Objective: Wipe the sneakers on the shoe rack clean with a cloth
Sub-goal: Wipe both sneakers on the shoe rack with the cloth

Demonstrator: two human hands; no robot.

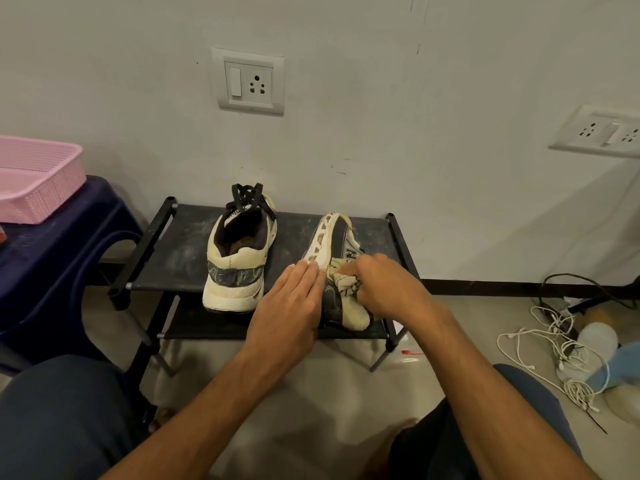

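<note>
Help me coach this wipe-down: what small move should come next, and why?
Probably sweep the cloth along the side of the tipped sneaker toward its toe. The right hand grips the bunched cloth against the shoe's mid-side, and the left hand presses straight fingers on the sole, steadying it on edge, so a stroke looks ready.

Scuffed pale grey wall (381, 98); white switch-socket plate (248, 81) upper centre; dark blue plastic stool (52, 258) left; tangled white cables (561, 351) lower right.

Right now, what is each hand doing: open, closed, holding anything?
Left hand: open, straight fingers pressed against the tipped sneaker.
Right hand: closed around the cloth, on that sneaker.
</note>
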